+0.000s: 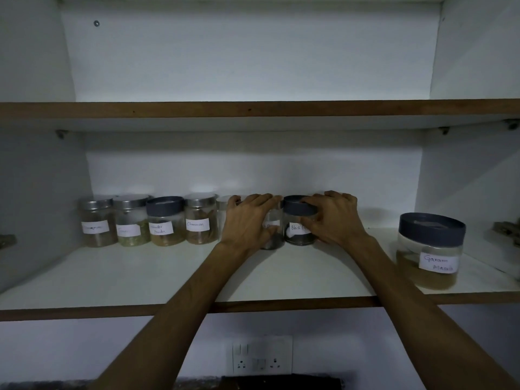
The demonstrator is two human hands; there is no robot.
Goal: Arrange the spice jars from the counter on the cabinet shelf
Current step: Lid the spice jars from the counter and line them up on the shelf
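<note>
**Both hands at the pepper jar**

Both hands are reaching onto the lower shelf (174, 273) at its back wall. My right hand (333, 218) is curling its fingers and thumb round the pepper jar (298, 223), the one with the dark lid and the label starting "Black". My left hand (247, 220) is wrapping round a small jar (271, 232) touching the pepper jar's left side; most of that jar is hiding behind my palm, and its label is too covered to read.

Left of the pepper jar a row is standing along the back wall: a steel-lidded jar (222, 211) half behind my left hand, then the cinnamon jar (200, 219), then the coriander jar (165, 220) with a dark lid, then two more steel-lidded jars with labels too blurred to read.

Well to the right of the pepper jar, and nearer the shelf's front edge, the masala jar (430, 250) is standing alone and upright.
</note>
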